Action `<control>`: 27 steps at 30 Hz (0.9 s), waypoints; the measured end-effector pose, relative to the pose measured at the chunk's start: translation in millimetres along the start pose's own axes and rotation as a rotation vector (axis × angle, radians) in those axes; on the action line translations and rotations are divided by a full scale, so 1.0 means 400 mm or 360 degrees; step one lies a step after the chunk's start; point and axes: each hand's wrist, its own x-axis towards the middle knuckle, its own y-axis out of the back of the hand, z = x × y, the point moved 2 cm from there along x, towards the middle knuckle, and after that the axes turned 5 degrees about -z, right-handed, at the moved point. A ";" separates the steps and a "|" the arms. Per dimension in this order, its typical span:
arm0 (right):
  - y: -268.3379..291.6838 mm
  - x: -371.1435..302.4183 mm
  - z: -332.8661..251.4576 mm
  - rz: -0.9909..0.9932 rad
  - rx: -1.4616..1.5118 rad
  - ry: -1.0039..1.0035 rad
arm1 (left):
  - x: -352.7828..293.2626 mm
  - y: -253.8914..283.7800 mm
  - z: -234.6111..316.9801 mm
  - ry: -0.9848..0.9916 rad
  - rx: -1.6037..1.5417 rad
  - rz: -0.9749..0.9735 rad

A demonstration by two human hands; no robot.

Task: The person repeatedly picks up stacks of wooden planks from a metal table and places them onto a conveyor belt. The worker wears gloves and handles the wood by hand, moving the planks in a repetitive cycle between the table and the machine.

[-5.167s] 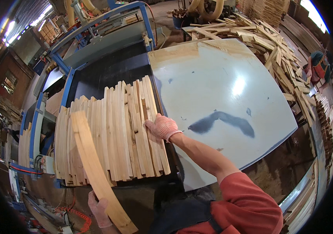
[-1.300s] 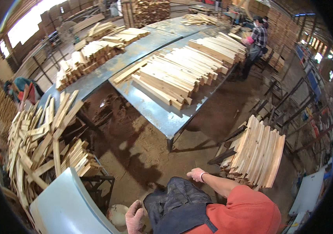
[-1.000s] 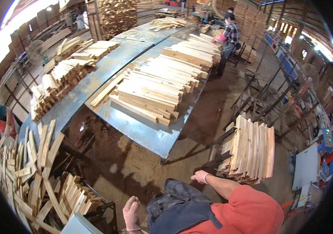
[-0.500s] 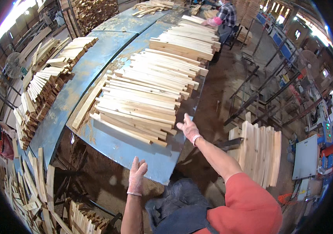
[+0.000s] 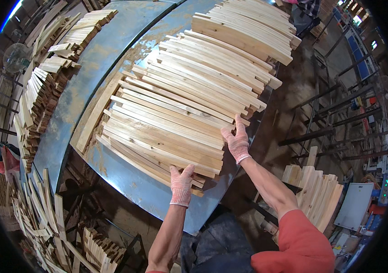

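Observation:
A row of pale wooden strips (image 5: 171,132) lies side by side on a blue metal table (image 5: 130,179). My left hand (image 5: 181,184), in a whitish-pink work glove, rests at the near edge of the row by the right ends of the closest strips. Its thumb and forefinger are spread. Farther along, my right hand (image 5: 238,143), gloved alike, touches the strip ends on the right side, thumb and forefinger apart. Neither hand is closed round a strip; some fingers are hidden from view.
A long stack of strips (image 5: 39,98) lines the table's left side. Loose offcuts (image 5: 44,223) are heaped at the lower left, near another person (image 5: 3,157). Strips (image 5: 317,195) stand stacked at my right, beside metal racks (image 5: 335,118). Another person (image 5: 305,16) is at the far end.
Both hands have moved forward onto the near part of the row; the left came up from below the table edge. The view has shifted closer to the strips.

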 end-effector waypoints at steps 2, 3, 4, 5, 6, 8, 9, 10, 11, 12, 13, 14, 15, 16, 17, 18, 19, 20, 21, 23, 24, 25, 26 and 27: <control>0.008 -0.014 -0.028 0.0017 0.0021 0.0082 | -0.029 0.001 0.038 -0.0121 -0.0041 -0.0085; 0.011 -0.032 -0.042 -0.0023 0.0045 0.0097 | -0.045 0.012 0.061 -0.0179 -0.0018 -0.0104; 0.017 -0.058 -0.055 -0.0064 0.0088 0.0103 | -0.061 0.029 0.083 -0.0205 0.0022 -0.0123; 0.021 -0.089 -0.066 -0.0166 0.0042 0.0081 | -0.078 0.056 0.101 -0.0252 0.0054 -0.0077; 0.022 -0.131 -0.082 -0.0216 0.0015 0.0201 | -0.082 0.090 0.120 -0.0221 0.0050 -0.0007; -0.001 -0.204 -0.107 -0.0230 -0.0048 0.0412 | -0.082 0.161 0.141 -0.0358 0.0236 0.0177; -0.014 -0.228 -0.108 -0.0335 0.0026 0.0298 | -0.067 0.191 0.138 -0.0287 0.0290 0.0146; -0.024 -0.244 -0.105 -0.0529 0.0086 0.0161 | -0.050 0.221 0.130 -0.0278 0.0336 0.0248; -0.033 -0.250 -0.099 -0.0685 -0.0013 0.0012 | -0.033 0.244 0.118 -0.0248 0.0451 0.0207; -0.033 -0.246 -0.096 -0.0703 -0.0007 0.0036 | -0.017 0.264 0.101 -0.0235 0.0460 0.0187; -0.031 -0.229 -0.090 -0.0730 -0.0009 -0.0002 | 0.000 0.281 0.087 -0.0262 0.0474 0.0198; -0.022 -0.206 -0.080 -0.0720 0.0019 -0.0113 | 0.010 0.296 0.072 -0.0204 0.0521 0.0166; -0.005 -0.179 -0.084 -0.0443 -0.0229 0.0235 | 0.018 0.309 0.065 -0.0279 0.0364 0.0057; 0.012 -0.144 -0.087 -0.0117 -0.0467 0.0592 | 0.026 0.318 0.055 -0.0301 0.0515 0.0169; 0.025 -0.106 -0.081 0.0004 -0.0611 0.0572 | 0.031 0.328 0.052 -0.0321 0.0669 0.0246; 0.033 -0.073 -0.075 0.0003 -0.0721 0.0472 | 0.037 0.329 0.045 -0.0352 0.0707 0.0362; 0.026 -0.041 -0.069 -0.0091 -0.0814 0.0400 | 0.042 0.331 0.041 -0.0368 0.0522 0.0313; 0.020 -0.013 -0.066 -0.0134 -0.0921 0.0358 | 0.051 0.324 0.032 -0.0390 0.0217 0.0297; 0.016 0.010 -0.066 -0.0145 -0.0944 0.0362 | 0.060 0.319 0.024 -0.0406 -0.0089 0.0277; 0.011 0.035 -0.068 -0.0239 -0.1008 0.0262 | 0.081 0.301 0.003 -0.0455 -0.0228 0.0330; 0.011 0.034 -0.081 -0.0189 -0.0904 0.0509 | 0.090 0.293 -0.007 -0.0453 -0.0268 0.0276; 0.013 0.021 -0.091 -0.0228 -0.0805 0.0640 | 0.097 0.289 -0.017 -0.0467 -0.0342 0.0338; 0.019 0.009 -0.100 -0.0234 -0.0693 0.0709 | 0.102 0.286 -0.023 -0.0462 -0.0380 0.0309; 0.025 -0.022 -0.110 -0.0313 -0.0643 0.0905 | 0.105 0.284 -0.029 -0.0515 -0.0455 0.0318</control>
